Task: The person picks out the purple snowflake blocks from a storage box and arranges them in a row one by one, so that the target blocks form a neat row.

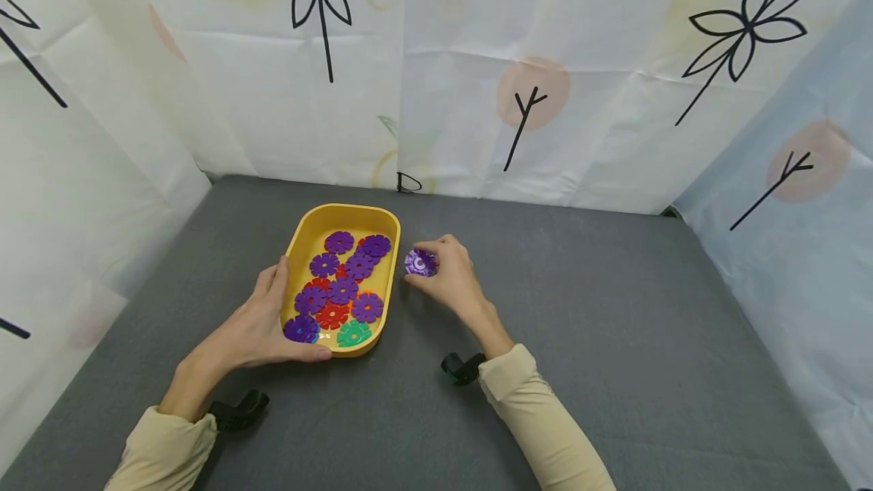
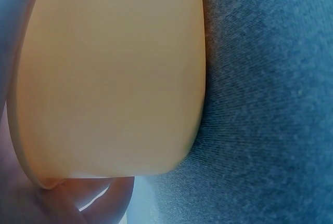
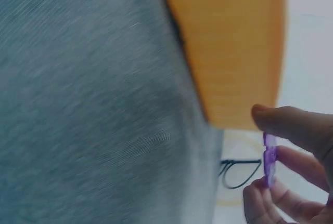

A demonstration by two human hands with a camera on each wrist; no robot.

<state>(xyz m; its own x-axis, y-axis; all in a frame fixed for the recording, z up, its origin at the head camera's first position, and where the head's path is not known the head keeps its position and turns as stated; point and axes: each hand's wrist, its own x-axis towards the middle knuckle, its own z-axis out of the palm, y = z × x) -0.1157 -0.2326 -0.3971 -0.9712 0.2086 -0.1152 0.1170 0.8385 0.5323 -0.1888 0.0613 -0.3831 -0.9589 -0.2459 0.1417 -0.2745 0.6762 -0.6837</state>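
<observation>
A yellow tray (image 1: 341, 211) stands on the grey table, holding flower-shaped plastic discs, mostly purple, with red ones and a green disc (image 1: 354, 333) at the near end. My left hand (image 1: 262, 328) grips the tray round its near left corner, fingers along the left side and thumb across the front. In the left wrist view the tray wall (image 2: 114, 78) fills much of the picture. Just right of the tray, my right hand (image 1: 450, 275) pinches a shiny purple flower disc (image 1: 420, 263) between thumb and fingertips. The right wrist view shows this purple disc (image 3: 269, 159) edge-on.
The grey cloth-covered table (image 1: 614, 339) stretches to both sides of the tray. White printed curtains (image 1: 464, 21) hang behind and at the sides. A dark camera strap (image 1: 239, 409) is on the left wrist, another dark strap (image 1: 464, 368) on the right.
</observation>
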